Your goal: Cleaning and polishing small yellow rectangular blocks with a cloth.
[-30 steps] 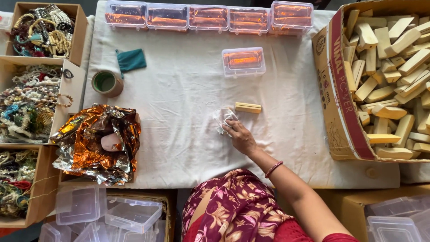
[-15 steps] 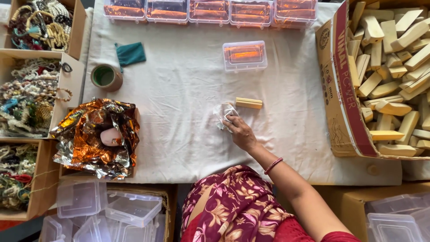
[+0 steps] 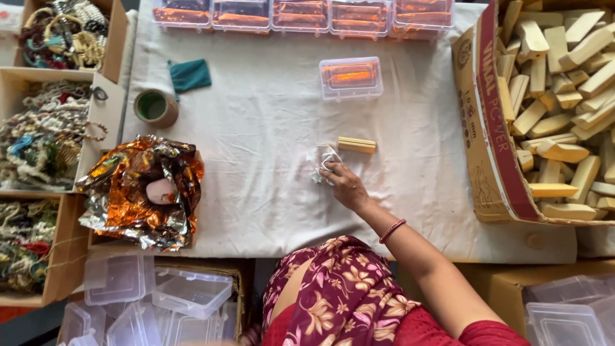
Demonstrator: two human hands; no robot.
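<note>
1. Covering most of the view, a white cloth-draped table (image 3: 269,128) bears all the work things.
2. A large cardboard box (image 3: 487,128) at the table's right edge is filled with pale yellow wooden blocks (image 3: 564,96).
3. Open cardboard boxes (image 3: 102,115) along the left edge hold tangled cords and woven bands (image 3: 38,141).
4. A heap of crumpled orange and silver foil (image 3: 138,192) lies at the table's left front, with a small pink piece resting on it.
5. A row of clear lidded boxes (image 3: 301,14) with orange contents lines the far edge; one more such box (image 3: 350,77) stands alone nearer the middle.
6. Empty clear plastic boxes (image 3: 192,291) are stacked below the front edge, left and right.
7. A roll of tape (image 3: 154,107) stands beside a folded teal cloth (image 3: 190,75).
8. The right hand (image 3: 344,184), with a red bangle at the wrist, rests palm down, fingers bent, fingertips pressing a small crumpled clear wrapper (image 3: 320,158) at the table's middle.
9. A single wooden block (image 3: 357,145) lies just beside the wrapper, apart from the fingers.
10. The left hand is out of view.
</note>
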